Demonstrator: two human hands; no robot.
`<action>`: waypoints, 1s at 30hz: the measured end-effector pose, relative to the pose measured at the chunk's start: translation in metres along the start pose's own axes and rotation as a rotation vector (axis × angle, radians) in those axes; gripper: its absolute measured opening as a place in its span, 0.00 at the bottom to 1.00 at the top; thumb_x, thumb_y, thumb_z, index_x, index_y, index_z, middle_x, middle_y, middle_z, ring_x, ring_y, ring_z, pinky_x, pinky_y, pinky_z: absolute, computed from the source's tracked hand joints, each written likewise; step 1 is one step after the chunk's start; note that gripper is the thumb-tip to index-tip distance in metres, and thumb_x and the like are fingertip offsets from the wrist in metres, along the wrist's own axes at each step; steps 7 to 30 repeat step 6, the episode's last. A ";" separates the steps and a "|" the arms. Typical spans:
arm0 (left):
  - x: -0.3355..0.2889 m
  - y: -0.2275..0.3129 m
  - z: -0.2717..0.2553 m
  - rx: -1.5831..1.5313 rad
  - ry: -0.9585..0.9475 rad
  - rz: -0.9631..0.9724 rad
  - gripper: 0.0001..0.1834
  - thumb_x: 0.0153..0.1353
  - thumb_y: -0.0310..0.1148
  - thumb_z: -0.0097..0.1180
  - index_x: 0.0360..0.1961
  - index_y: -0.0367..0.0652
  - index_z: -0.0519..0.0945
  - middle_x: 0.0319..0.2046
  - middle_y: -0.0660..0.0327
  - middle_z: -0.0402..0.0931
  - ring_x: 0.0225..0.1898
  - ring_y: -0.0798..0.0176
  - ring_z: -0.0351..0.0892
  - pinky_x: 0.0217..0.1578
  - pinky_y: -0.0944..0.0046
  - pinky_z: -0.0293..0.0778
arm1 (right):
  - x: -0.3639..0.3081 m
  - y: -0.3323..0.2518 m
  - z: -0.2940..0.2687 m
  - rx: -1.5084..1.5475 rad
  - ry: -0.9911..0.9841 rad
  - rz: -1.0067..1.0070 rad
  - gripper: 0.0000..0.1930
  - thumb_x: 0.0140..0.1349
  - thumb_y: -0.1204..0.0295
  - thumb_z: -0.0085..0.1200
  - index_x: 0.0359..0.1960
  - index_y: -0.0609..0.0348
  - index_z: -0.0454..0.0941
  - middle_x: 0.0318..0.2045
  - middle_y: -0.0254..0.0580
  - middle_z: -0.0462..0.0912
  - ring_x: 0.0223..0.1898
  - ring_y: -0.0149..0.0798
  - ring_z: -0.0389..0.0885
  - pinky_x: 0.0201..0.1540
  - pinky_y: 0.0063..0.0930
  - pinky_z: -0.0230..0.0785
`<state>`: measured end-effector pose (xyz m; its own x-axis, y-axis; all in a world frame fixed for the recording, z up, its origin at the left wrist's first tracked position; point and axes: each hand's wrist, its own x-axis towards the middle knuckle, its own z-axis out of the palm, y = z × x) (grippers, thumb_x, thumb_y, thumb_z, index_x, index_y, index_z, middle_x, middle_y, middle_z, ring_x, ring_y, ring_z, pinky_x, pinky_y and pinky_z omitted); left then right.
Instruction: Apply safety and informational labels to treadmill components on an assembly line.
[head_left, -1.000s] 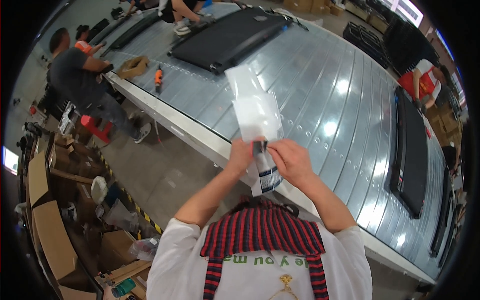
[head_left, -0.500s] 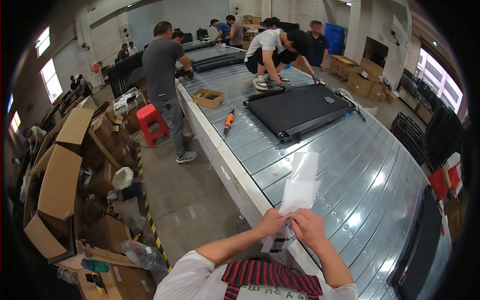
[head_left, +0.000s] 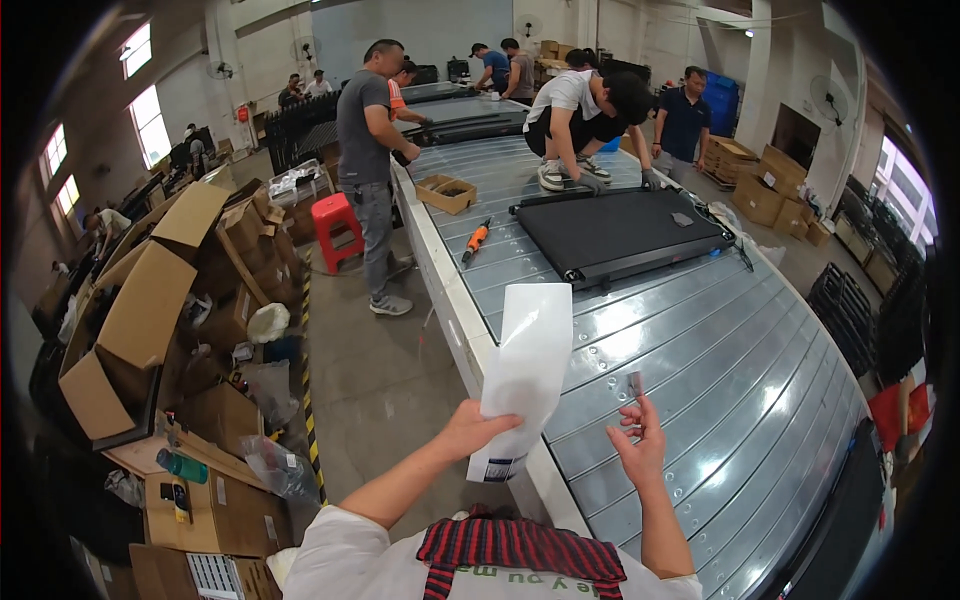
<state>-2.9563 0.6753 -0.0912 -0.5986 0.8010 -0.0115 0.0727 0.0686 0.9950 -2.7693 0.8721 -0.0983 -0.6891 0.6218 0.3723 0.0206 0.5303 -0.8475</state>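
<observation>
A long white sheet point(head_left: 535, 345) with a dark-printed label at its lower end hangs in my left hand point(head_left: 478, 428), thumb across its front. The sheet stands up over the edge of the metal-topped table, curving slightly. My right hand point(head_left: 640, 445) is held over the metal slats, apart from the sheet, with its index finger stretched and the other fingers partly curled. At that fingertip sits a small greyish rectangular piece point(head_left: 635, 381), which looks like a sticker. Whether it is stuck there or pinched, I cannot tell.
Ahead lies a black flat panel point(head_left: 625, 232), which a person in gloves point(head_left: 580, 120) squatting on the table touches. An orange power tool point(head_left: 477, 242) and a small parts box point(head_left: 445, 194) rest nearby. A red stool point(head_left: 337, 232) and cardboard boxes point(head_left: 140, 310) stand to the left.
My hands have come apart. The left has drawn the sheet leftward, while the right has moved off it to the right with the small piece at its fingertip. My view has shifted somewhat.
</observation>
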 end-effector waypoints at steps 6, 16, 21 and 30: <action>-0.049 0.004 0.032 0.113 -0.076 -0.004 0.28 0.49 0.42 0.60 0.50 0.40 0.70 0.43 0.56 0.73 0.50 0.65 0.67 0.52 0.67 0.59 | -0.007 0.024 -0.002 0.861 -0.424 0.272 0.43 0.42 0.71 0.60 0.60 0.57 0.48 0.52 0.43 0.67 0.55 0.40 0.63 0.54 0.29 0.57; -0.049 0.004 0.032 0.113 -0.076 -0.004 0.28 0.49 0.42 0.60 0.50 0.40 0.70 0.43 0.56 0.73 0.50 0.65 0.67 0.52 0.67 0.59 | -0.007 0.024 -0.002 0.861 -0.424 0.272 0.43 0.42 0.71 0.60 0.60 0.57 0.48 0.52 0.43 0.67 0.55 0.40 0.63 0.54 0.29 0.57; -0.049 0.004 0.032 0.113 -0.076 -0.004 0.28 0.49 0.42 0.60 0.50 0.40 0.70 0.43 0.56 0.73 0.50 0.65 0.67 0.52 0.67 0.59 | -0.007 0.024 -0.002 0.861 -0.424 0.272 0.43 0.42 0.71 0.60 0.60 0.57 0.48 0.52 0.43 0.67 0.55 0.40 0.63 0.54 0.29 0.57; -0.049 0.004 0.032 0.113 -0.076 -0.004 0.28 0.49 0.42 0.60 0.50 0.40 0.70 0.43 0.56 0.73 0.50 0.65 0.67 0.52 0.67 0.59 | -0.007 0.024 -0.002 0.861 -0.424 0.272 0.43 0.42 0.71 0.60 0.60 0.57 0.48 0.52 0.43 0.67 0.55 0.40 0.63 0.54 0.29 0.57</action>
